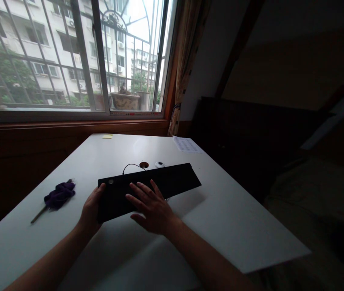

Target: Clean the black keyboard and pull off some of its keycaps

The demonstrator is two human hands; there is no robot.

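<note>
A long, flat black keyboard [172, 180] is tilted above the white table, casting a shadow on it; its keys cannot be made out in the dark. My left hand [92, 208] grips its left end, thumb on the upper face and the other fingers hidden beneath. Near that end is a small round silvery spot [111, 182]. My right hand [152, 206] lies over the middle of the keyboard with fingers spread, appearing to touch its surface. Behind the keyboard's far edge loops a thin black cable [131, 164].
On the white table [220, 226], a purple cloth bundle with a stick-like handle [59, 196] lies left. A cable hole [144, 165] and a white round piece with a dark centre [160, 164] are behind the keyboard. Printed paper [187, 144] and a yellow note [107, 136] lie farther back.
</note>
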